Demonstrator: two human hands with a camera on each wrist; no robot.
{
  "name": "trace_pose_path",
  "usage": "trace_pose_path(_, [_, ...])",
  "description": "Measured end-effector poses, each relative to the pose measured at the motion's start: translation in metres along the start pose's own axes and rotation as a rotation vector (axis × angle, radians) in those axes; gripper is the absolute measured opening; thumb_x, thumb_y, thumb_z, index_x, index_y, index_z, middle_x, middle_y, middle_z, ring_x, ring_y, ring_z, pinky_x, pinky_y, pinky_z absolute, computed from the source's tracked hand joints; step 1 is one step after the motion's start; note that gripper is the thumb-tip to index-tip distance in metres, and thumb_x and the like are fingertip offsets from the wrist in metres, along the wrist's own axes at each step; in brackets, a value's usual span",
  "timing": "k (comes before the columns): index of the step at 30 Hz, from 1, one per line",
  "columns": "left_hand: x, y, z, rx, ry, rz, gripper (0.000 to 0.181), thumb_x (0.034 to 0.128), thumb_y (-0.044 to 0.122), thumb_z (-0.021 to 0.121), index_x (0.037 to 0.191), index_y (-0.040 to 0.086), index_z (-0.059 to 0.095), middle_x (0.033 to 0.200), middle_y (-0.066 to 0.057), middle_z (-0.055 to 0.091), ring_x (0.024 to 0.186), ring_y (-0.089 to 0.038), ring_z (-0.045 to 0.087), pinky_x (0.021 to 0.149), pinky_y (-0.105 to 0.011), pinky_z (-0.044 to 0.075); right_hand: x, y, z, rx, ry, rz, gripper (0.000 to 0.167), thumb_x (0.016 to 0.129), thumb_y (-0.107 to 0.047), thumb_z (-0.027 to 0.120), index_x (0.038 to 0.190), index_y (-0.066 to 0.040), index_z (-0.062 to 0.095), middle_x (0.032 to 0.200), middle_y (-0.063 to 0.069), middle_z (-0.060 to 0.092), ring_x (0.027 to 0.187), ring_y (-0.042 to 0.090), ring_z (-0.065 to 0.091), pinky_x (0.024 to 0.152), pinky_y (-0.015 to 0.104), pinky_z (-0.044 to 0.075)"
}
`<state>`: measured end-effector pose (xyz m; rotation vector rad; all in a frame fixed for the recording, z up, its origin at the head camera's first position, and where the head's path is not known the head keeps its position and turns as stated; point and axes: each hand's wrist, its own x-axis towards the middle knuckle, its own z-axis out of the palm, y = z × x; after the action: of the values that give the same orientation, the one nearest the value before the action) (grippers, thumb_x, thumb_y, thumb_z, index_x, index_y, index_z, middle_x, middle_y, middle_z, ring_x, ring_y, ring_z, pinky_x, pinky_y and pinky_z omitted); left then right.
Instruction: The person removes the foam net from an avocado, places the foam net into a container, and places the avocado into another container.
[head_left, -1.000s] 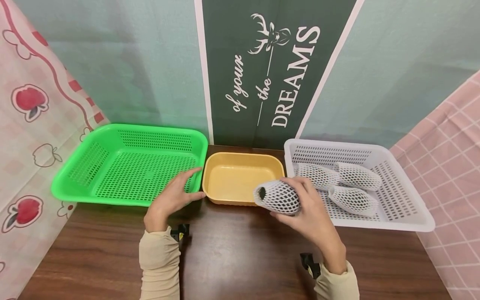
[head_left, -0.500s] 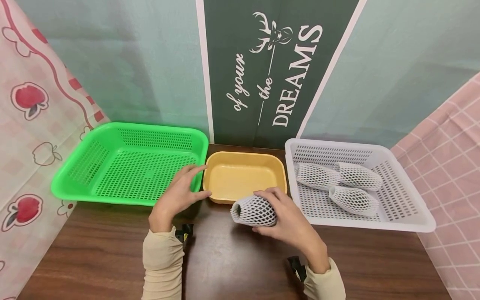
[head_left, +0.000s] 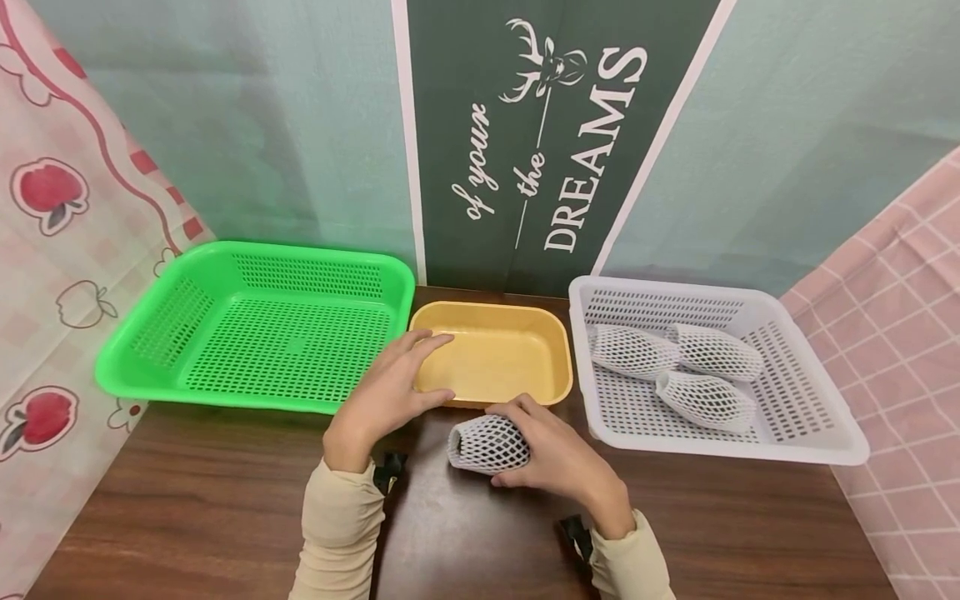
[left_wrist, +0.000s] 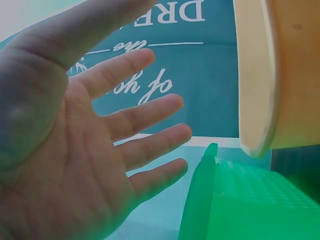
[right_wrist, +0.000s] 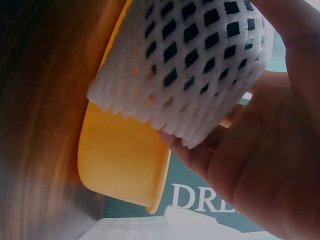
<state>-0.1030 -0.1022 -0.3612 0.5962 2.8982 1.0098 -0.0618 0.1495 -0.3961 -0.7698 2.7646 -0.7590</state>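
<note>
My right hand grips a dark item wrapped in a white foam net sleeve, held low over the table in front of the yellow tub. In the right wrist view, fingers and thumb curl round the net; something dark shows through its holes, its kind unclear. My left hand holds nothing, its fingers spread over the left edge of the tub. The left wrist view shows its bare palm. Three more net-wrapped items lie in the white basket at right.
A green perforated basket stands left of the tub. The brown wooden table carries everything. Behind hangs a green cloth with printed words; patterned cloths flank both sides.
My right hand has brought the net-wrapped item left and down, from beside the white basket to the front of the tub. My left hand has shifted rightward, over the tub's left edge.
</note>
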Motion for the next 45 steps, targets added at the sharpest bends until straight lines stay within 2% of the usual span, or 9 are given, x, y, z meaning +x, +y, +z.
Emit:
trace_pose_path(6, [0.000,0.004,0.001,0.001,-0.008,0.003,0.071,0.0828,0.031,0.080,0.146,0.016,0.049,0.147,-0.018,0.048,0.137,-0.038,0.045,0.113,-0.056,0.036,-0.001,0.001,0.004,0.022,-0.068,0.048,0.075,0.067,-0.036,0.091,0.131,-0.018,0.057,0.114,-0.002,0.054,0.099,0.016,0.058,0.088,0.040,0.050])
trace_pose_path(10, [0.001,0.007,0.004,-0.006,-0.006,0.038,0.069,0.0832,0.030,0.080,0.144,0.016,0.051,0.141,-0.011,0.054,0.131,-0.033,0.052,0.110,-0.051,0.041,-0.001,0.001,0.006,0.042,-0.103,0.092,0.075,0.066,-0.034,0.091,0.131,-0.018,0.057,0.118,0.003,0.056,0.103,0.022,0.059,0.091,0.046,0.050])
trace_pose_path(15, [0.001,0.010,0.008,-0.004,-0.014,0.069,0.066,0.0833,0.028,0.080,0.142,0.015,0.053,0.138,-0.008,0.058,0.128,-0.028,0.056,0.107,-0.046,0.045,0.000,0.002,0.008,0.025,-0.125,0.121,0.075,0.066,-0.033,0.091,0.131,-0.015,0.057,0.115,0.004,0.056,0.099,0.022,0.060,0.087,0.046,0.051])
trace_pose_path(20, [-0.001,0.011,0.012,-0.021,-0.055,0.050,0.066,0.0843,0.028,0.079,0.143,0.015,0.052,0.139,-0.009,0.058,0.130,-0.028,0.055,0.108,-0.047,0.044,0.001,0.004,0.010,0.027,-0.145,0.137,0.076,0.066,-0.033,0.092,0.131,-0.015,0.057,0.114,0.003,0.055,0.100,0.021,0.059,0.086,0.047,0.051])
trace_pose_path(29, [-0.014,0.010,0.020,-0.053,-0.088,0.081,0.058,0.0846,0.028,0.079,0.137,0.014,0.058,0.134,-0.004,0.062,0.127,-0.024,0.058,0.107,-0.044,0.046,0.003,0.007,0.013,0.067,-0.169,0.154,0.080,0.064,-0.035,0.093,0.132,-0.016,0.056,0.120,0.003,0.056,0.107,0.023,0.058,0.091,0.048,0.050])
trace_pose_path(33, [-0.020,0.010,0.026,-0.055,-0.075,0.132,0.052,0.0844,0.027,0.079,0.131,0.014,0.061,0.128,-0.001,0.066,0.118,-0.020,0.062,0.102,-0.041,0.049,0.001,0.008,0.011,0.076,-0.173,0.153,0.079,0.063,-0.033,0.093,0.130,-0.017,0.056,0.116,0.002,0.056,0.104,0.021,0.058,0.090,0.047,0.050])
trace_pose_path(37, [-0.025,0.011,0.030,-0.081,-0.072,0.180,0.042,0.0850,0.023,0.079,0.123,0.013,0.065,0.118,-0.001,0.068,0.105,-0.018,0.064,0.092,-0.036,0.053,0.000,0.009,0.008,0.104,-0.176,0.156,0.081,0.061,-0.030,0.094,0.131,-0.016,0.056,0.120,0.003,0.056,0.109,0.023,0.058,0.095,0.048,0.049])
trace_pose_path(41, [-0.029,0.012,0.034,-0.136,-0.110,0.193,0.035,0.0862,0.019,0.077,0.119,0.011,0.066,0.111,-0.004,0.070,0.097,-0.021,0.067,0.086,-0.034,0.055,0.000,0.011,0.006,0.126,-0.183,0.153,0.085,0.060,-0.028,0.095,0.133,-0.013,0.054,0.125,0.005,0.057,0.113,0.023,0.057,0.098,0.048,0.047])
trace_pose_path(45, [-0.029,0.013,0.037,-0.143,-0.160,0.178,0.032,0.0866,0.019,0.076,0.116,0.011,0.066,0.108,-0.004,0.072,0.092,-0.019,0.069,0.082,-0.034,0.057,-0.001,0.014,0.003,0.130,-0.174,0.140,0.085,0.060,-0.026,0.095,0.132,-0.010,0.054,0.126,0.006,0.060,0.114,0.022,0.057,0.100,0.047,0.047])
